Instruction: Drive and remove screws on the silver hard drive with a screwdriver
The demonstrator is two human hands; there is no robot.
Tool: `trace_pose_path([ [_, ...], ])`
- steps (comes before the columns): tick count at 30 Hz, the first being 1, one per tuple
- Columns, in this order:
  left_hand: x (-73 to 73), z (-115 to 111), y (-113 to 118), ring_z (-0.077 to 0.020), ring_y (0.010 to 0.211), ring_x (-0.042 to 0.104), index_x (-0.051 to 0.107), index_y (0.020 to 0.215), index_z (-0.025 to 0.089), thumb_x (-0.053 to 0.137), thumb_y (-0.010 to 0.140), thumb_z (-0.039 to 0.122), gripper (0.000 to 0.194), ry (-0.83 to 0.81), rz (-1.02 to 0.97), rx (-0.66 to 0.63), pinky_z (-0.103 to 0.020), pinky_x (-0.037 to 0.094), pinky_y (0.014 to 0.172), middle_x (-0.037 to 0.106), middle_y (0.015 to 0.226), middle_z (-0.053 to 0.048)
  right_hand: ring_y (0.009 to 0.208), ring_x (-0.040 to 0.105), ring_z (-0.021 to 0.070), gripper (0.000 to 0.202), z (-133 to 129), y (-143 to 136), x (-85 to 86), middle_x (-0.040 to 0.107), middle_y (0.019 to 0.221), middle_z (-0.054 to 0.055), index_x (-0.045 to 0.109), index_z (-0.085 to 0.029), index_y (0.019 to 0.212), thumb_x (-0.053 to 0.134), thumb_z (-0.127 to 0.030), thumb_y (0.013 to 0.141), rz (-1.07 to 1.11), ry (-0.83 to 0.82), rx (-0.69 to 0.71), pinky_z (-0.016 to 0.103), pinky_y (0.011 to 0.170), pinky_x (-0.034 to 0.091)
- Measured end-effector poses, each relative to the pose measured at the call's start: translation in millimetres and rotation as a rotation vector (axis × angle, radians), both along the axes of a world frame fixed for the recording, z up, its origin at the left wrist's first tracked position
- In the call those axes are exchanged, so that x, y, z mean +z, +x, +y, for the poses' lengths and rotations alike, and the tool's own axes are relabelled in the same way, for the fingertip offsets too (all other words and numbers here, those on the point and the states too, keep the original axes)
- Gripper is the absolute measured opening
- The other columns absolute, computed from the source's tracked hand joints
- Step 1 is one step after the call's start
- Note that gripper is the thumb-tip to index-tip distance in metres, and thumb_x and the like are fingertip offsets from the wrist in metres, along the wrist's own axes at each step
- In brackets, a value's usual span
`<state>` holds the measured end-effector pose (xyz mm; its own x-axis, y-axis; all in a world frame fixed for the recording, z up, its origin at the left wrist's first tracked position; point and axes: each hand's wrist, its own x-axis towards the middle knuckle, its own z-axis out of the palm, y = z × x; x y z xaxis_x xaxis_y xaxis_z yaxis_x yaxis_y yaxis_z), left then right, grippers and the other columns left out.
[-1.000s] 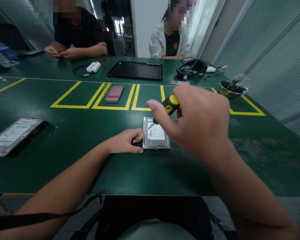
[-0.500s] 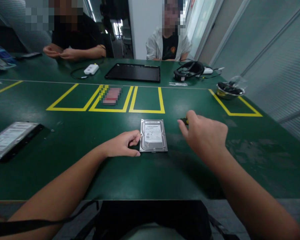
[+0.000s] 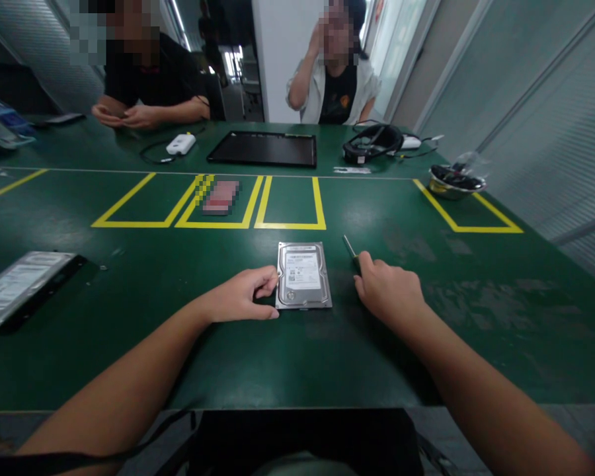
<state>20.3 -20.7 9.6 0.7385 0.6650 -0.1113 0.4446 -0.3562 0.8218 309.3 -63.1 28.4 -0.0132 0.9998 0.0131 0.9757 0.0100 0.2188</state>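
Observation:
A silver hard drive [image 3: 303, 274] with a white label lies flat on the green table in front of me. At its left edge, my left hand [image 3: 250, 292] has its fingers curled against the side and its thumb by the near corner, steadying it. To the right of the drive, my right hand [image 3: 389, 287] is closed around a screwdriver [image 3: 350, 246]. The thin metal shaft points away and to the left, just above the table and apart from the drive. Most of the handle is hidden in my fingers.
A larger metal-cased device [image 3: 22, 287] lies at the left. Beyond the yellow tape outlines sit a black flat panel [image 3: 264, 149], a white box with cable [image 3: 181, 143] and a black headset [image 3: 374, 142]. A filled metal bowl [image 3: 456, 184] stands at right. Two people sit opposite.
My right hand has come down and nearer to me, and the screwdriver's shaft now shows. My left hand stays at the drive. One person opposite has raised a hand to the head.

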Motion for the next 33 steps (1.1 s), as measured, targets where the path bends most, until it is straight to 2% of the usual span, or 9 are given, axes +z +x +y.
trace_pose_path([
  [5,1.9,-2,0,-0.0098,0.069,0.038,0.041,0.079,0.019,0.074,0.076,0.030,0.035,-0.009,-0.060,0.040,-0.024,0.032,0.063,0.038,0.076,0.006,0.080,0.071,0.0304,0.025,1,4,1.1,0.067,0.097,0.011,0.051,-0.019,0.110,0.046,-0.037,0.095,0.023,0.003,0.013,0.035,0.058,0.050],
  [9,-3.4,-2,3,-0.0106,0.070,0.040,0.046,0.079,0.018,0.069,0.081,0.034,0.028,0.018,-0.164,0.148,-0.025,0.034,0.063,0.041,0.077,0.004,0.089,0.068,0.0296,0.029,0,8,4.1,0.064,0.104,0.012,0.054,-0.019,0.114,0.047,-0.040,0.095,0.054,0.035,0.081,0.034,0.062,0.049],
  [13,-15.1,-4,17,-0.0111,0.069,0.041,0.049,0.081,0.018,0.068,0.083,0.035,0.025,0.030,-0.303,0.378,-0.025,0.035,0.063,0.042,0.076,0.003,0.096,0.064,0.0315,0.034,1,11,6.6,0.063,0.110,0.015,0.059,-0.017,0.115,0.047,-0.041,0.095,0.088,0.105,0.132,0.039,0.072,0.051],
  [17,-26.3,-9,35,-0.0116,0.075,0.044,0.050,0.091,0.019,0.067,0.082,0.032,0.023,-0.002,-0.484,0.625,-0.025,0.039,0.070,0.045,0.083,0.002,0.106,0.060,0.0323,0.043,0,11,4.7,0.062,0.119,0.019,0.061,-0.010,0.119,0.047,-0.043,0.096,0.257,0.177,0.236,0.047,0.091,0.050],
  [21,-30.8,-10,50,-0.0140,0.088,0.051,0.049,0.103,0.021,0.066,0.080,0.032,0.031,0.002,-0.566,0.835,-0.029,0.045,0.086,0.049,0.095,-0.001,0.137,0.044,0.0335,0.062,-5,5,-4.4,0.049,0.145,0.022,0.046,-0.007,0.141,0.052,-0.046,0.093,0.557,0.166,0.409,0.051,0.113,0.040],
  [24,-29.2,-6,58,-0.0175,0.102,0.053,0.048,0.108,0.021,0.069,0.077,0.033,0.040,-0.017,-0.585,0.982,-0.036,0.044,0.100,0.052,0.105,-0.004,0.151,0.025,0.0310,0.085,-11,-1,-11.2,0.027,0.161,0.020,0.025,-0.012,0.155,0.061,-0.051,0.088,0.800,0.062,0.445,0.052,0.117,0.037],
  [26,-27.2,-3,65,-0.0205,0.112,0.051,0.047,0.114,0.021,0.072,0.074,0.031,0.048,-0.035,-0.576,1.058,-0.040,0.042,0.106,0.052,0.115,-0.006,0.152,0.021,0.0300,0.092,-15,-5,-14.5,0.022,0.164,0.016,0.017,-0.018,0.157,0.064,-0.049,0.086,0.921,0.017,0.442,0.053,0.117,0.037],
  [29,-26.5,-1,72,-0.0245,0.125,0.048,0.044,0.125,0.023,0.075,0.073,0.028,0.061,-0.040,-0.525,1.083,-0.044,0.039,0.111,0.050,0.132,-0.010,0.152,0.022,0.0304,0.094,-17,-12,-18.4,0.020,0.165,0.015,0.012,-0.019,0.158,0.066,-0.043,0.085,1.008,-0.036,0.434,0.054,0.119,0.035],
  [33,-32.9,-1,71,-0.0318,0.136,0.041,0.034,0.141,0.024,0.079,0.073,0.032,0.082,0.002,-0.393,0.961,-0.053,0.033,0.114,0.046,0.143,-0.015,0.150,0.025,0.0322,0.098,-18,-20,-23.5,0.027,0.161,0.020,0.007,-0.012,0.158,0.066,-0.034,0.083,1.064,-0.082,0.421,0.055,0.119,0.034],
])
